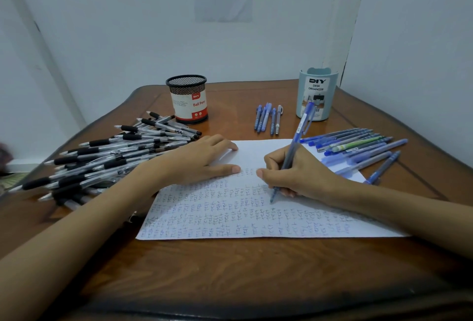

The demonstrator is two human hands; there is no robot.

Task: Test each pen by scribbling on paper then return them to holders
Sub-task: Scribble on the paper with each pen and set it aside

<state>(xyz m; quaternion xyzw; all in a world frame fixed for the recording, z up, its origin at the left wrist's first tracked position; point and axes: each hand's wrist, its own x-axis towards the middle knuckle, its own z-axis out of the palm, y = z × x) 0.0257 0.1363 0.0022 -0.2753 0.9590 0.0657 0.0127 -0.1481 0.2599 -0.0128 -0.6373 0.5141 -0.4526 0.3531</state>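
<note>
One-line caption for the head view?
Pen test: right hand holds blue pen to paper; left hand rests on it.

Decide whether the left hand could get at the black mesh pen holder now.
Probably yes: the left hand lies flat on the paper, holding nothing; the black mesh pen holder stands just beyond, past a few black pens.

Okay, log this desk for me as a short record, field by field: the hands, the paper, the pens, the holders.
left hand: flat on the paper, fingers straight
right hand: grips a blue pen, tip on the paper
paper: mostly filled with small scribbles, far strip blank
black pens: heap on the table, left of the paper
blue pens: fanned at right, some overlapping the paper; a short row lies farther back
holders: mesh cup behind the heap, organizer far right; no pens stick out of either
</note>
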